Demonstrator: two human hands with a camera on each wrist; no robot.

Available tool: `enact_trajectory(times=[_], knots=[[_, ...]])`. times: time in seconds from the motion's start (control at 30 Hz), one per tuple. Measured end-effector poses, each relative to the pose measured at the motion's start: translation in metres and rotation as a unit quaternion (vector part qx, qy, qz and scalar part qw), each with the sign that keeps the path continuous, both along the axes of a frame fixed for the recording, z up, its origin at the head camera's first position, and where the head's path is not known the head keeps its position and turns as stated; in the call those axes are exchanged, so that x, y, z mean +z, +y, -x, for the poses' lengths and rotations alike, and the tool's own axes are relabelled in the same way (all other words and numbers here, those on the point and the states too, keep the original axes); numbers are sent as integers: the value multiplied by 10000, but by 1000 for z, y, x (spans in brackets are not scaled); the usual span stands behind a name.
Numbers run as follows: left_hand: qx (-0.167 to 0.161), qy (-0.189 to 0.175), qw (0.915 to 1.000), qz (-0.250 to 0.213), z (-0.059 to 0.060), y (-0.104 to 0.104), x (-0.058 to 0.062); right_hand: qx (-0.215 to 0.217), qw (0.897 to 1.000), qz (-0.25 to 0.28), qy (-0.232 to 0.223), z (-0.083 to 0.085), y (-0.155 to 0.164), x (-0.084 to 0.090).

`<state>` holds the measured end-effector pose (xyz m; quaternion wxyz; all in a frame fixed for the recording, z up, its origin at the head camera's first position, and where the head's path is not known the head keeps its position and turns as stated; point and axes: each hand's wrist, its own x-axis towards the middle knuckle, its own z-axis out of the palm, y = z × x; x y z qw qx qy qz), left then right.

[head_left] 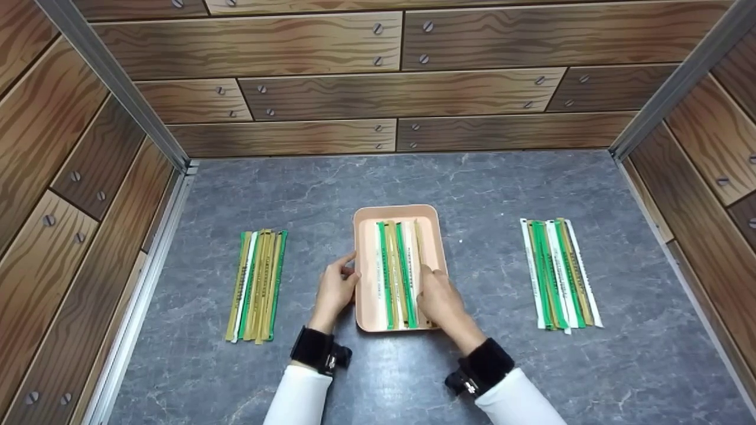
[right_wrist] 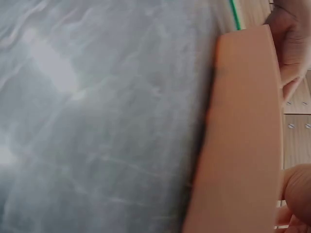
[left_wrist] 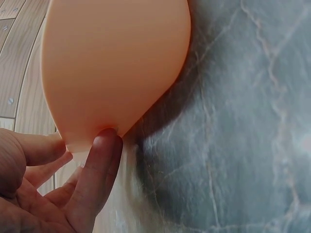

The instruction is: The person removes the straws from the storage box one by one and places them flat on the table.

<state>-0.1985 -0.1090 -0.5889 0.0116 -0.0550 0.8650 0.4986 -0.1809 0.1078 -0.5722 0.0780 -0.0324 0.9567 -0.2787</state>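
Head view, tray: a peach tray (head_left: pixel 364 295) sits mid-table on the grey table (head_left: pixel 502 366), holding a row of green, tan and white strips (head_left: pixel 397 274) laid lengthwise.
Head view, left hand: the left hand (head_left: pixel 335 290) is at the tray's left rim, thumb and fingertips touching its edge in a light grip that steadies it.
Head view, right hand: the right hand (head_left: pixel 438 301) lies over the tray's right side, fingers curled down onto the rightmost strips; whether it pinches one cannot be told.
Head view, piles: one bundle of strips (head_left: pixel 257 285) lies well to the left of the tray, another bundle (head_left: pixel 560 273) well to the right.
Left wrist view: a fingertip (left_wrist: pixel 104 145) presses the tray's outer wall (left_wrist: pixel 116 63), with the thumb (left_wrist: pixel 41 148) just beside it; the fingers are fairly straight.
Right wrist view: the tray's side wall (right_wrist: pixel 243 136) fills the frame, with fingers (right_wrist: pixel 289 53) over its top edge; the strips are hidden here.
Doing it well: judging by this, keep the left hand bracing the rim so the tray cannot slide, and press the strip flat and parallel to its neighbours, flush against the tray's right wall.
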Motion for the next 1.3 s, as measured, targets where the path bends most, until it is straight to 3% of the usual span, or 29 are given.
enact_trajectory(times=[0.4, 0.57, 0.77, 1.0, 1.3], knots=[[48, -48, 10000, 66, 1, 1, -2, -318, 9940, 1033, 156, 2, 31, 24], [22, -80, 10000, 10, 1, 1, -1, -441, 9919, 1092, 470, 4, 57, 28], [11, -162, 9999, 22, 1, 1, 0, -978, 9908, 890, 293, 3, 93, 34], [-24, -134, 9999, 17, 0, 1, 0, -1504, 9884, 153, 108, -2, 138, 30], [-15, -150, 9999, 18, 0, 0, 0, -2518, 9633, -733, -565, -8, 185, 28]])
